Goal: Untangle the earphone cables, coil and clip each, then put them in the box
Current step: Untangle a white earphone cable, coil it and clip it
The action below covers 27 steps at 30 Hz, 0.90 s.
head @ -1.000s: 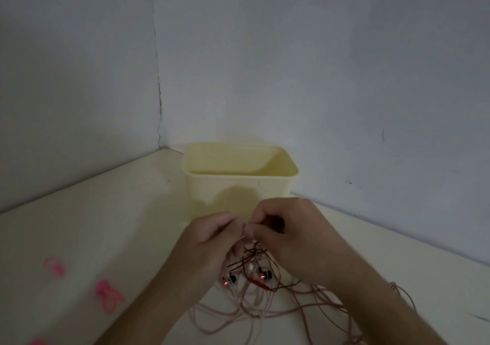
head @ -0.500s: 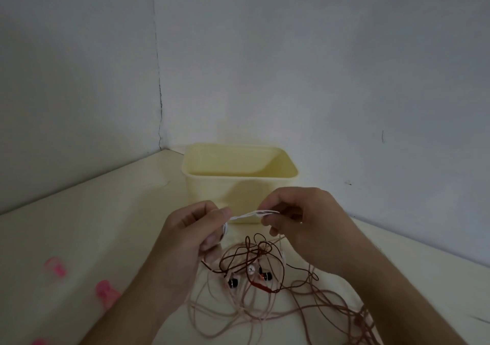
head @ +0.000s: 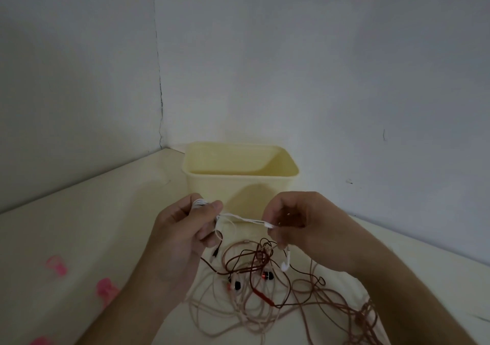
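My left hand (head: 183, 228) grips a small coil of white earphone cable (head: 199, 203) between thumb and fingers. A short taut stretch of that cable (head: 241, 218) runs across to my right hand (head: 299, 220), which pinches its other end. One white earbud (head: 285, 264) dangles below my right hand. Under both hands a tangle of dark red and pale pink cables (head: 254, 286) lies on the table, with black-and-red earbuds (head: 266, 275) in it. The pale yellow box (head: 212, 188) stands open just behind my hands.
Pink clips lie on the table at the left: one (head: 57, 264) further out, one (head: 106, 289) nearer my left forearm, one (head: 39, 341) at the bottom edge. The cream table (head: 92, 212) sits in a corner between two grey walls.
My hands have drawn apart, from touching to a hand's width. The white cable now stretches between them and a white earbud hangs free under my right hand.
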Tool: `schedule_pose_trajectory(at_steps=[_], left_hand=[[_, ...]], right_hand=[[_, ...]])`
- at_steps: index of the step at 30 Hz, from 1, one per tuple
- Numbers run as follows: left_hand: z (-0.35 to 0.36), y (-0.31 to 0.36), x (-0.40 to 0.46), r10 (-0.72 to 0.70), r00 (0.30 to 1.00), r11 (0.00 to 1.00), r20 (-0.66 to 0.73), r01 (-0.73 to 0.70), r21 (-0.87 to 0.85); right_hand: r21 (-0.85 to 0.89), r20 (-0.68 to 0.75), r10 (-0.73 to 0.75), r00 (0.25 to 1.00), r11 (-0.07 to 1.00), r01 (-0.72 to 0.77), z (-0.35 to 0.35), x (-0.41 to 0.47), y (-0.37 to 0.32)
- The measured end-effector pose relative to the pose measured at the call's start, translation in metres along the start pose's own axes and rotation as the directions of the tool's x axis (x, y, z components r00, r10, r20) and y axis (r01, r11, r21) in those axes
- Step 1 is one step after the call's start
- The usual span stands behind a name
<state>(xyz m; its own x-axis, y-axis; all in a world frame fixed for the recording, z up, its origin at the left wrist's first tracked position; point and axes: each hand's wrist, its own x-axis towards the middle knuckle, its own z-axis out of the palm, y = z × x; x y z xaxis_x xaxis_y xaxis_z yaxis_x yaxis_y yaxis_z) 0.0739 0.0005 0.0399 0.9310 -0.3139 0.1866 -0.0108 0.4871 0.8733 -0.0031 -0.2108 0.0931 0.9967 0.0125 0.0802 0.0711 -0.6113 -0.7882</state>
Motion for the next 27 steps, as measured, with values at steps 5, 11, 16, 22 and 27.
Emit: schedule_pose_trajectory(at_steps=[5, 11, 16, 22, 27], left_hand=[[-0.001, 0.001, 0.002, 0.033, 0.999, 0.997, -0.03, -0.035, -0.071], [0.004, 0.0, 0.0, 0.035, 0.999, 0.997, -0.016, -0.036, -0.074], [0.007, 0.002, -0.002, 0.019, 1.0, 0.995, -0.018, -0.02, -0.094], [0.006, -0.001, 0.0, 0.015, 1.0, 0.995, -0.024, -0.017, -0.095], [0.003, -0.002, 0.003, 0.014, 0.999, 0.993, -0.034, -0.018, -0.117]], right_hand=[[-0.241, -0.041, 0.081, 0.996, 0.966, -0.088, -0.002, 0.002, 0.005], [-0.221, -0.181, 0.051, 0.982, 0.971, -0.091, 0.003, 0.005, 0.006], [0.363, -0.362, 0.089, 0.928, 0.93, 0.052, 0.006, 0.002, -0.007], [0.43, -0.408, 0.078, 0.909, 0.896, 0.116, 0.007, 0.003, -0.007], [0.139, -0.323, 0.022, 0.946, 0.99, 0.025, 0.012, 0.004, 0.002]])
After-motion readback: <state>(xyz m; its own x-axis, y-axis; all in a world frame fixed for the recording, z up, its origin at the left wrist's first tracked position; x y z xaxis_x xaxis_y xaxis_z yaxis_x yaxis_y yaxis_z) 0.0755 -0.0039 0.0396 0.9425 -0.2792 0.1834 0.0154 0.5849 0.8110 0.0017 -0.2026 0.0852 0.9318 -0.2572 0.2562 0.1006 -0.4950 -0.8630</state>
